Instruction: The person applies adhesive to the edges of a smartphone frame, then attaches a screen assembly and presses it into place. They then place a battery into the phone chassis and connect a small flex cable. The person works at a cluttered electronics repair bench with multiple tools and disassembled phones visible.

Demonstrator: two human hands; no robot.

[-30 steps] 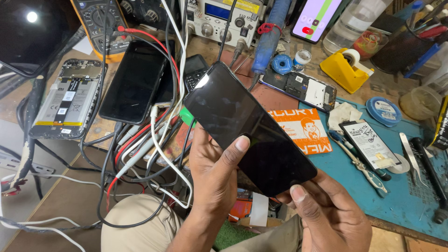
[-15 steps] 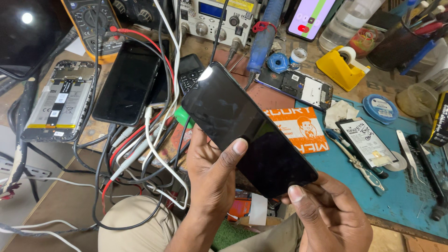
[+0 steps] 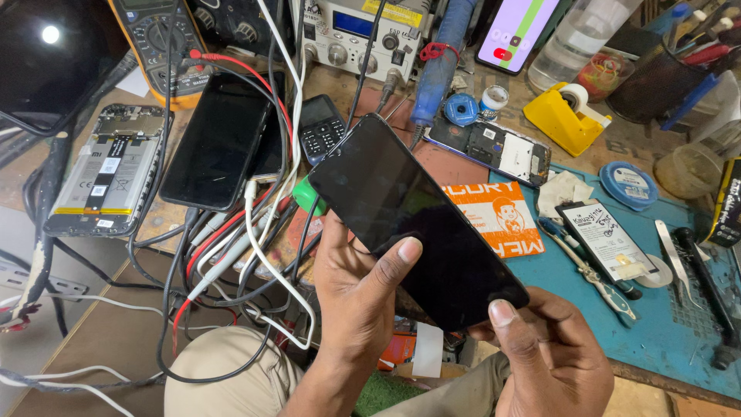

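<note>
My left hand [image 3: 359,297] and right hand [image 3: 552,359] stay clamped on the glossy black slab phone [image 3: 417,220], now tilted slightly nearer the orange printed card [image 3: 494,216].

A single head-worn camera is looking steeply down from close above, facing forward over the cluttered workbench [image 3: 679,347], with both hands sitting low at the frame's centre.

Black phone [image 3: 417,220], yellow tape dispenser [image 3: 559,120]
</note>
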